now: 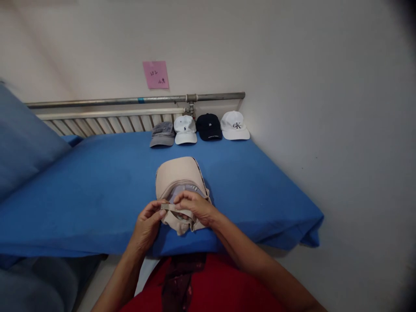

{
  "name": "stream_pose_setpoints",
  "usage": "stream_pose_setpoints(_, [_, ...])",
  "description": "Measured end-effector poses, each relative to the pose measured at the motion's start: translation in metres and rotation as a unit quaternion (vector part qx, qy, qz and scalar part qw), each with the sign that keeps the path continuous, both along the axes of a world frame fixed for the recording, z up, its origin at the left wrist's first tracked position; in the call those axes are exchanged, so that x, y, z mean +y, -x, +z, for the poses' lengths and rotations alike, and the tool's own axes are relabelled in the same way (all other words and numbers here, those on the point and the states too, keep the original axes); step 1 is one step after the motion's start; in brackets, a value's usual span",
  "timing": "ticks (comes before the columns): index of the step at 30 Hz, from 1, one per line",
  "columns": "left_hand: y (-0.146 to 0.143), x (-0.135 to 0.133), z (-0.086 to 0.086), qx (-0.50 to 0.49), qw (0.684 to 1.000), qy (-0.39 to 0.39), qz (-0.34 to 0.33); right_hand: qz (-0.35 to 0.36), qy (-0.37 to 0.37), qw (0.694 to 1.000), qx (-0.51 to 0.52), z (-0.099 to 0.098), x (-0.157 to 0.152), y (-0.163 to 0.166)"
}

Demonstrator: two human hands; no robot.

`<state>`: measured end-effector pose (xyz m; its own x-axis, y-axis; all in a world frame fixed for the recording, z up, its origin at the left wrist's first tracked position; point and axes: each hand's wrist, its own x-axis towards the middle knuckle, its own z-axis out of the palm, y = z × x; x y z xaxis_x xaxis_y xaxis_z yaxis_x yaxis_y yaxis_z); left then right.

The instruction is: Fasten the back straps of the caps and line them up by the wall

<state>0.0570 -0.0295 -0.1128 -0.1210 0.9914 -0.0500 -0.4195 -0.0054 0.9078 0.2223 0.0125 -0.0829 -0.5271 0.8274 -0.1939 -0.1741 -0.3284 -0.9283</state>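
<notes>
Pinching a narrow beige fabric strap at the near edge of a bed covered in a smooth blue sheet. Left hand closed on the strap's left end, thumb and fingertips pressed together over it. Right hand curled over the strap's right part, knuckles up, fingers folded down onto the cloth. Both hands close together, almost touching across the strap.

Belonging to a soft beige cloth cap, matte and slightly rumpled, resting on the sheet just beyond the hands. Rounded crown toward the far side, back opening toward the near side, showing a pale grey lining inside. Thin dark trim along the right edge. Loose fold of beige cloth hanging under the strap, over the bed's near edge.

Well apart from the hands, lined up in a row at the far end of the bed: a faded grey cloth cap, a white cap with a tiny dark emblem, a dark navy cap with small white lettering and a white cap with large black letters, all brims facing near. Behind them a dull round metal pipe and a pale slatted rail against a plain white wall. Stuck above the pipe, a square pink paper note with handwriting too small to read. Far left, a plump blue pillow.
</notes>
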Motion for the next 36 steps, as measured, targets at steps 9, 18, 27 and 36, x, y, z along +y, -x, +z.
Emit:
stream_pose_setpoints(9, [0.002,0.000,-0.003,0.025,0.999,-0.005,-0.021,-0.026,-0.026,0.999,0.012,0.000,-0.003,0.002])
stream_pose_setpoints(18, [0.005,0.000,-0.005,0.041,0.998,-0.026,-0.036,-0.012,-0.101,0.991,-0.084,0.011,-0.006,0.001])
stream_pose_setpoints(27, [0.006,0.001,-0.007,0.025,0.999,-0.036,-0.031,-0.014,-0.121,0.985,-0.125,0.016,-0.005,-0.002])
stream_pose_setpoints(36, [0.011,0.000,-0.009,0.051,0.996,-0.048,-0.063,-0.002,-0.074,0.995,-0.062,0.013,0.000,0.002])
